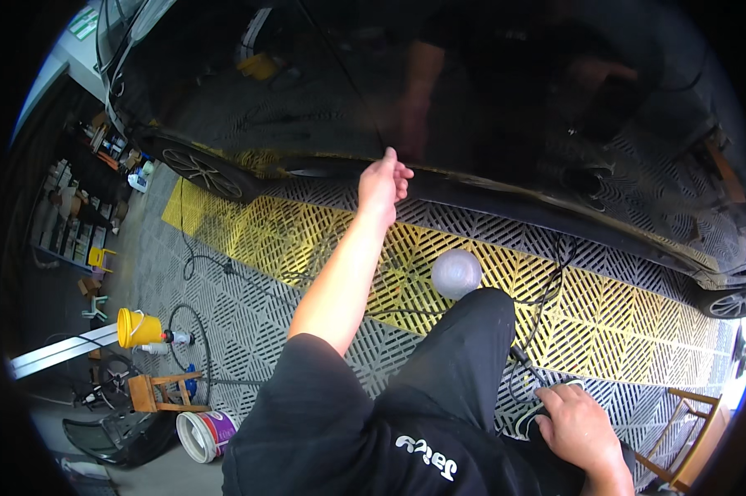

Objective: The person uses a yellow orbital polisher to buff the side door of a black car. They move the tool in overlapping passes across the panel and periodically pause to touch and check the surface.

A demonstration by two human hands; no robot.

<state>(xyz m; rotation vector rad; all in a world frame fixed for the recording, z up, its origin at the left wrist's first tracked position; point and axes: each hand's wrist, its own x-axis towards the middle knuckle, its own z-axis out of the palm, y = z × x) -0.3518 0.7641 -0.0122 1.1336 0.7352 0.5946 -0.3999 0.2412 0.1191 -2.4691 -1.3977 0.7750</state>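
A dark, glossy car body [472,93] fills the upper part of the head view. My left hand [383,186] reaches out to its lower side, near the seam between panels, with the fingers curled and the thumb towards the panel; whether it touches the paint or holds something small is unclear. Below and to the right, my right hand [574,421] rests over my dark trouser leg, its fingers loosely bent, with no object visible in it. A silvery ball-like object [457,274] is on the yellow floor grating, just beyond my knee.
Black cables [404,311] run over the grated floor. At the left are a yellow bucket [138,328], a wooden stool [145,393], a white-and-purple tub [207,436] and shelves. A wooden stool [708,434] stands at the lower right. A person [78,204] is at the far left.
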